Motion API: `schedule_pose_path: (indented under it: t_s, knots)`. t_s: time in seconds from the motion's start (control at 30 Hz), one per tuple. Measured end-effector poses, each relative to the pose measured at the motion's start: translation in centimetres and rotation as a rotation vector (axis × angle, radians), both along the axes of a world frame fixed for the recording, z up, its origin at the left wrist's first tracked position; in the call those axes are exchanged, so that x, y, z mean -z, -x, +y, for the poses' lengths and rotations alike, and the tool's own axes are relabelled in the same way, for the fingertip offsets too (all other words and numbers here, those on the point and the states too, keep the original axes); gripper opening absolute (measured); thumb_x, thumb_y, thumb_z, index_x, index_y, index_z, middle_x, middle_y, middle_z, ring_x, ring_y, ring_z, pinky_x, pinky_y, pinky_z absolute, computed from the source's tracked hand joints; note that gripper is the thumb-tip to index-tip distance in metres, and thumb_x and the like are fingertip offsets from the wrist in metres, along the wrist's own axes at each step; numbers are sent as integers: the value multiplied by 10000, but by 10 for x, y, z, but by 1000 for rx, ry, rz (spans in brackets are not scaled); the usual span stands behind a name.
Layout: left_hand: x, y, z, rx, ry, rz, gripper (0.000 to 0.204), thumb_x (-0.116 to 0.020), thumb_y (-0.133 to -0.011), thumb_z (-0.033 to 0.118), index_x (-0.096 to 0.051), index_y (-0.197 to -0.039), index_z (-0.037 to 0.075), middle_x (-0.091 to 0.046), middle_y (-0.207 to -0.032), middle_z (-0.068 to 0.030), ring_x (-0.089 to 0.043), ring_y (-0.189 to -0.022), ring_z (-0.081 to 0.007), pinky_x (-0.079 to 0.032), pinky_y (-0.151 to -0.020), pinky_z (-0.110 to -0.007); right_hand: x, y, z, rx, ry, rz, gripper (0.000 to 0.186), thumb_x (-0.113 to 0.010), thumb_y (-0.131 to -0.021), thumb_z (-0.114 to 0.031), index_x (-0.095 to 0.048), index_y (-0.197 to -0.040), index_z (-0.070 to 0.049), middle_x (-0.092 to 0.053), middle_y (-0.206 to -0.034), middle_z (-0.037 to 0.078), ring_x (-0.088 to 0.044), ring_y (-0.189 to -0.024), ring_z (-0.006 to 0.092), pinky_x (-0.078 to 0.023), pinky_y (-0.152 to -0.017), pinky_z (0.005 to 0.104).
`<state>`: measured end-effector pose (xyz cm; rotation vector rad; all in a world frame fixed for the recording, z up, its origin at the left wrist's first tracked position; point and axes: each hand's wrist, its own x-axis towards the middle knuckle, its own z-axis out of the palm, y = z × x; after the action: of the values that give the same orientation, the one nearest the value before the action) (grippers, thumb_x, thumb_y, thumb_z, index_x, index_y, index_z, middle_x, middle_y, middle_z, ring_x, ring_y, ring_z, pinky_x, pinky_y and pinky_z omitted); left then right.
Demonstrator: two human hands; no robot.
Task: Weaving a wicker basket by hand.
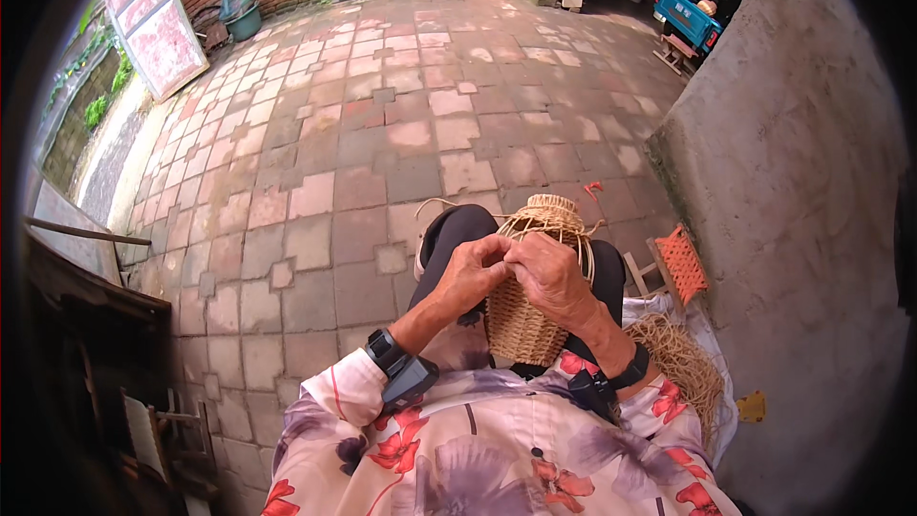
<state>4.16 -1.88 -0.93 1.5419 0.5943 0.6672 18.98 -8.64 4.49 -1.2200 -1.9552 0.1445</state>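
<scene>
A woven straw basket rests between my knees, its narrow round neck pointing away from me. Loose strands loop out around the neck, and one curls off to the left over my knee. Over the basket's middle, my left hand pinches with thumb and forefinger. My right hand is closed against it, fingertips meeting those of the left. Whatever thin piece sits between the fingertips is too small to make out.
To my right, a heap of loose straw lies on a white sheet. A low stool with an orange woven seat stands against the concrete wall. Red scraps lie on the paving. Dark furniture is at left.
</scene>
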Motion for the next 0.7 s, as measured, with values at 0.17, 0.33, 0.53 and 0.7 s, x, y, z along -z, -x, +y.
schedule_pose_path:
  t_s: [0.17,0.33,0.53,0.7]
  knots:
    - [-2,1,-9,-117,-146,-49,209,-662,-857,135,-638,-1012,-2,-658,-862,-55,-592,-804,-97,-489,-743,-265,-8,-14,10,-81,127,42,110,-658,-732,11,-606,-827,-3,-586,-768,124,-610,-751,293,-490,-669,363]
    - [-9,-5,-13,-204,-175,18,192,-674,-857,148,-660,-969,-8,-670,-830,-59,-607,-775,-102,-498,-727,-267,-26,-26,14,-81,322,195,146,-647,-767,0,-640,-913,4,-618,-798,105,-613,-722,243,-491,-667,320]
    - [-13,-4,-8,-75,-54,-69,168,-684,-889,173,-681,-930,10,-673,-845,-4,-590,-774,-59,-478,-713,-220,-12,-55,12,-168,368,67,149,-613,-812,-33,-658,-954,-27,-589,-885,99,-582,-874,224,-464,-792,348]
    - [-18,-5,-2,-1,213,-123,135,-704,-867,151,-665,-908,28,-649,-814,6,-563,-724,-53,-448,-661,-208,-5,-58,17,-187,426,102,160,-611,-826,-31,-653,-980,-24,-610,-897,77,-592,-852,206,-468,-770,321]
